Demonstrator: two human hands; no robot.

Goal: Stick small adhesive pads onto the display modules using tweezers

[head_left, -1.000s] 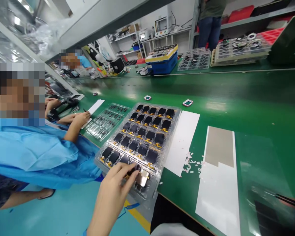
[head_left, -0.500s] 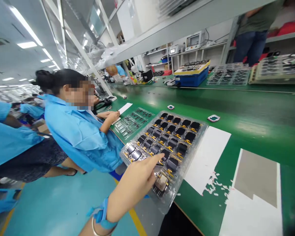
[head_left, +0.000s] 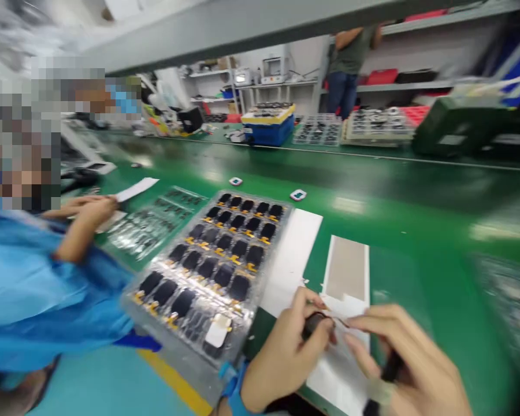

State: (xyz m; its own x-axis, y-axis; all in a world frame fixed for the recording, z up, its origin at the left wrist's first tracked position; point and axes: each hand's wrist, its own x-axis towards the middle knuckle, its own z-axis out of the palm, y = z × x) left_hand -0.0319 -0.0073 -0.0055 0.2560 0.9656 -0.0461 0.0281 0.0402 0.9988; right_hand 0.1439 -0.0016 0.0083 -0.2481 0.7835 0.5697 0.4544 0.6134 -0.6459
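Observation:
My left hand (head_left: 286,349) is closed around a small dark screen part (head_left: 314,322), held just above the white sheet (head_left: 344,300) near the bench's front edge. My right hand (head_left: 405,361) meets it from the right, fingers curled, with a thin dark tool in its grip; the picture is smeared here. To the left lies a clear plastic tray (head_left: 208,260) with rows of black screen modules with yellow tabs; one front pocket shows a pale part (head_left: 219,330).
A person in a blue coat (head_left: 39,289) sits at my left, hand on a second parts tray (head_left: 151,222). Two small framed parts (head_left: 298,195) lie on the green belt. Far side: blue bin (head_left: 268,124), stacked trays, a standing person.
My left hand has left the tray's front row and come right with a dark part. My right hand has come into view against it. The camera has swung back to the right.

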